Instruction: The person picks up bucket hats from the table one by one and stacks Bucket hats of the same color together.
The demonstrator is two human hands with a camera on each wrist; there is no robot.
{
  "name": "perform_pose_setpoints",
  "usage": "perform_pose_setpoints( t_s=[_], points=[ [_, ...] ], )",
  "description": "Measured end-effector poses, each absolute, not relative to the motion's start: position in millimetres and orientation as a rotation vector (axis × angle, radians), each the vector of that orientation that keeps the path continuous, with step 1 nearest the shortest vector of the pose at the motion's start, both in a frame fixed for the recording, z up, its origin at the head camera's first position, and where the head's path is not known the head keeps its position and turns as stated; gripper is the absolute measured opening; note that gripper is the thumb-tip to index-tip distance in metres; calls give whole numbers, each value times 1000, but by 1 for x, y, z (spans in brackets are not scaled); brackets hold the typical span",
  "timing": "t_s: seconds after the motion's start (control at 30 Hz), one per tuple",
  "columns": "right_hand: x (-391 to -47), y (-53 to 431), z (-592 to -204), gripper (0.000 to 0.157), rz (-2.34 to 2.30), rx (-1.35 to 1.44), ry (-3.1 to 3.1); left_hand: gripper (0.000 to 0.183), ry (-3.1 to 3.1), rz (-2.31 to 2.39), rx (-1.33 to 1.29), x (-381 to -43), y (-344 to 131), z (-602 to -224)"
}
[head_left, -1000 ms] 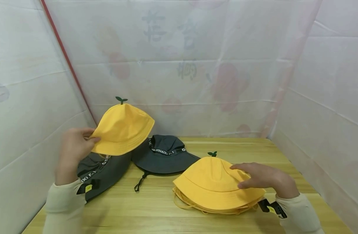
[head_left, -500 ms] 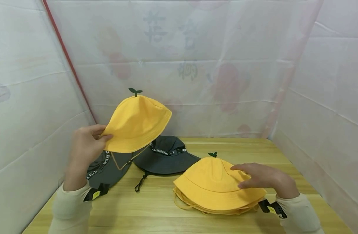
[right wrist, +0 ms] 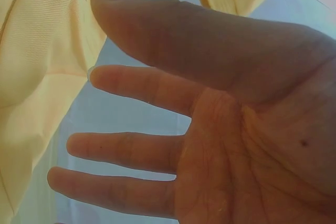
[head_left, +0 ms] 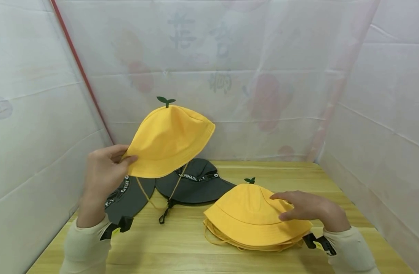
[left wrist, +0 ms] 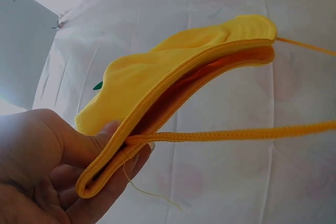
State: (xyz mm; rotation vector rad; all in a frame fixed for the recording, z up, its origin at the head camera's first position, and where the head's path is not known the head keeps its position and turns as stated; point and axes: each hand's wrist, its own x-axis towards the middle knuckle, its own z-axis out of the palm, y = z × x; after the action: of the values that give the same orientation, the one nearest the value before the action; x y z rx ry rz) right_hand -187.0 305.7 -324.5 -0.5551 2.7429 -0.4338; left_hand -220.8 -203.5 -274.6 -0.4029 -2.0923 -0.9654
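Hanging tilted from the left grip (head_left: 104,173), which is clamped on its brim, one yellow hat (head_left: 168,142) seems yet to be placed, left above the worktop (head_left: 168,251); the stack of hats (head_left: 250,213) already sits near right, the right grip (head_left: 307,209) by it, fingers apart.

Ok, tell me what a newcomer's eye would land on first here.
Probably the yellow hat with a green sprout on top, pinched at its edge by the left hand, up above the table. Next, the stack of yellow hats toward the table's right, with the right hand at its right side.
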Motion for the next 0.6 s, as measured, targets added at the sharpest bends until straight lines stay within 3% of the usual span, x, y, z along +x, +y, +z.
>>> perform_pose_setpoints(
  t_s=[0.6],
  points=[
    [-190,298,-321,63,-433,-582,2734,26,-2046,-1040,-503,-219,-187,-267]
  ],
)
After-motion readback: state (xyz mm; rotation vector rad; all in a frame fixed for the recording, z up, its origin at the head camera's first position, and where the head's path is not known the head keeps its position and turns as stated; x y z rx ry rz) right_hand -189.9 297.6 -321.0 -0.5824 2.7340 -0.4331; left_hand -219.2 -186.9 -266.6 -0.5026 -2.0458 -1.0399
